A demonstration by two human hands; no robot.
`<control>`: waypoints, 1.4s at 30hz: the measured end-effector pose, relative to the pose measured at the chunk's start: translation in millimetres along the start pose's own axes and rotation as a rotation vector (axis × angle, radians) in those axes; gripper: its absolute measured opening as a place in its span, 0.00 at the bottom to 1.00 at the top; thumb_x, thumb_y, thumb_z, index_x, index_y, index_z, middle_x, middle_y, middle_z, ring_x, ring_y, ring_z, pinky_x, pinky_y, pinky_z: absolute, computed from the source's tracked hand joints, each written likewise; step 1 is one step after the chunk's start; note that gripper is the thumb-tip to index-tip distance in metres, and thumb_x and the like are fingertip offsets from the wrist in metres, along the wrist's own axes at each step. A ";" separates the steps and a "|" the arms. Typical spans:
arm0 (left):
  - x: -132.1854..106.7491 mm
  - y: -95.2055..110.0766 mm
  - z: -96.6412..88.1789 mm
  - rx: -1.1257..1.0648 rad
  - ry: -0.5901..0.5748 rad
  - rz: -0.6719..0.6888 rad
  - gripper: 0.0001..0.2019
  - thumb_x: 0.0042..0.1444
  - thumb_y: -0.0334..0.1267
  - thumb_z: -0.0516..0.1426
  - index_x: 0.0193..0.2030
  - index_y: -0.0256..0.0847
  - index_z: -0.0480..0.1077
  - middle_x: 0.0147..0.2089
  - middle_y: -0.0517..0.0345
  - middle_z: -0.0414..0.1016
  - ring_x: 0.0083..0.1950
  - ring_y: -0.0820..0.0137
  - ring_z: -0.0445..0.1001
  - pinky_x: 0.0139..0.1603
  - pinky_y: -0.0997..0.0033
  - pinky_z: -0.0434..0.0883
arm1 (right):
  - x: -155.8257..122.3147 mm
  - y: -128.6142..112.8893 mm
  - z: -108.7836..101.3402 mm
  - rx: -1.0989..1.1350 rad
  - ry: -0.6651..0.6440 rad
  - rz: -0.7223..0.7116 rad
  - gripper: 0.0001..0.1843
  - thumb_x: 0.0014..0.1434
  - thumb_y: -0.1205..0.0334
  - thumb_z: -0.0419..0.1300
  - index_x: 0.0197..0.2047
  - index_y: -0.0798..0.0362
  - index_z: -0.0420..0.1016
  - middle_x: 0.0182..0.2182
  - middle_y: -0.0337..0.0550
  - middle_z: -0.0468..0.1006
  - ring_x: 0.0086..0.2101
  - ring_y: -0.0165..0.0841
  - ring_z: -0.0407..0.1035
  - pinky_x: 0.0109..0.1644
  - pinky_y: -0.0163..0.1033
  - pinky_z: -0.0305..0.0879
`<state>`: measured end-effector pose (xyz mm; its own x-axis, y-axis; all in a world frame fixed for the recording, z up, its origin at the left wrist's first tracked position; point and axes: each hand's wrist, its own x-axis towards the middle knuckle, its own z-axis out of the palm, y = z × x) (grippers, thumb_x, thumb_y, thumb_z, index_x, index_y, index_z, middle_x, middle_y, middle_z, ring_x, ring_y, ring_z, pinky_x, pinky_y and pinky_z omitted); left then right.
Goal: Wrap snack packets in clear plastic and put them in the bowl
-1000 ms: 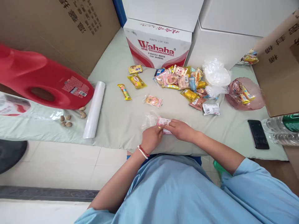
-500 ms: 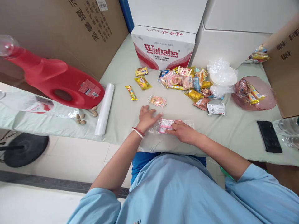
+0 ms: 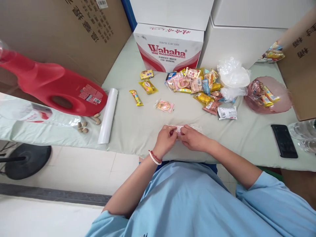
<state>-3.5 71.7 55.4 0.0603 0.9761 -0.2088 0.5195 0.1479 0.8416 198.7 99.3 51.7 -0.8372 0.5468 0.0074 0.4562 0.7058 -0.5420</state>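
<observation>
Both my hands meet at a pink and white snack packet (image 3: 180, 129) with clear plastic film near the table's front edge. My left hand (image 3: 166, 140) pinches its left part, thumb and fingers together. My right hand (image 3: 194, 138) has its fingers curled on the packet's middle, close beside the left fingertips. Much of the packet is hidden under the fingers; clear film (image 3: 197, 127) sticks out at the right. Just beyond the hands lies a wrapped round cracker (image 3: 165, 105). Farther off are yellow snack packets (image 3: 148, 86) and a small yellow bar (image 3: 136, 97).
A heap of wrapped snacks (image 3: 190, 84) lies before the Wahaha box (image 3: 170, 49). To the right stand a clear plastic bag (image 3: 233, 72), a pink bowl (image 3: 283, 98) and a phone (image 3: 284, 141). A white roll (image 3: 108, 117) and red jug (image 3: 61, 85) are on the left.
My left hand has come from spread fingers at the left to a pinch on the packet, beside my right hand. The right hand stays on the packet.
</observation>
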 end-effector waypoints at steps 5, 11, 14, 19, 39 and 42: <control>-13.1 -5.4 28.4 0.263 -0.014 0.290 0.18 0.60 0.26 0.51 0.54 0.32 0.73 0.55 0.40 0.68 0.55 0.58 0.72 0.62 0.55 0.73 | -18.9 23.3 -17.6 0.208 0.373 0.440 0.22 0.71 0.65 0.49 0.56 0.51 0.82 0.41 0.47 0.79 0.44 0.39 0.71 0.54 0.45 0.67; -17.2 -18.3 42.1 0.374 0.025 0.347 0.28 0.54 0.23 0.52 0.64 0.30 0.65 0.58 0.37 0.67 0.60 0.54 0.69 0.67 0.51 0.70 | -36.0 25.4 -3.6 -0.016 0.256 0.789 0.11 0.62 0.60 0.66 0.46 0.54 0.81 0.48 0.56 0.76 0.55 0.50 0.65 0.61 0.51 0.64; -17.7 -21.9 46.9 0.430 0.038 0.361 0.30 0.54 0.24 0.52 0.66 0.33 0.64 0.60 0.38 0.67 0.61 0.53 0.68 0.66 0.49 0.70 | -42.4 10.8 -4.9 0.028 0.305 0.797 0.06 0.63 0.65 0.63 0.44 0.52 0.78 0.50 0.54 0.75 0.50 0.44 0.69 0.56 0.44 0.66; -19.8 -18.7 53.8 0.516 0.005 0.359 0.29 0.57 0.22 0.50 0.67 0.31 0.64 0.61 0.34 0.70 0.58 0.51 0.71 0.64 0.43 0.71 | -8.9 -16.6 -12.4 0.139 0.294 0.740 0.04 0.70 0.62 0.55 0.44 0.48 0.72 0.34 0.41 0.78 0.34 0.37 0.71 0.39 0.37 0.59; -4.1 -28.3 21.4 0.287 0.261 0.068 0.20 0.59 0.41 0.64 0.57 0.39 0.71 0.52 0.44 0.72 0.55 0.53 0.73 0.59 0.51 0.74 | 20.8 -23.6 20.5 0.355 0.437 0.609 0.08 0.68 0.64 0.52 0.43 0.49 0.72 0.37 0.43 0.79 0.40 0.37 0.72 0.48 0.40 0.68; -19.4 -12.3 33.1 0.253 0.302 0.186 0.21 0.62 0.37 0.61 0.61 0.39 0.69 0.56 0.43 0.70 0.55 0.56 0.74 0.56 0.56 0.74 | 3.4 -36.0 19.3 0.725 0.551 0.685 0.12 0.71 0.49 0.53 0.44 0.48 0.71 0.37 0.42 0.79 0.37 0.37 0.74 0.44 0.41 0.73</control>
<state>17.1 45.7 32.6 -0.0599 0.9907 0.1222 0.7179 -0.0423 0.6948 173.6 67.1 55.1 -0.1509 0.9668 -0.2064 0.3353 -0.1463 -0.9307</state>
